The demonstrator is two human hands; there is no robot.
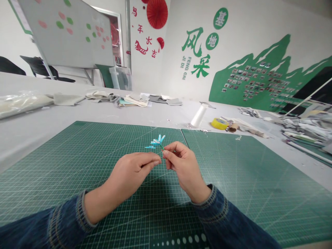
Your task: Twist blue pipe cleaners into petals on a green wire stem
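Observation:
A small light-blue flower with narrow, pale-patterned petals stands above the green cutting mat. My right hand pinches its thin green stem between thumb and fingers. Just beside it, my left hand is closed, thumb against fingertips, close to the stem's lower part. Whether those left fingers grip the stem or something small is hidden. A slim blue petal-like piece shows left of the flower; I cannot tell whether it is attached or lies on the mat.
Beyond the mat stand a white thread cone and a yellow tape roll. Folded cloth pieces lie along the table's far side, with a plastic-wrapped bundle at left. Piled fabric sits at right.

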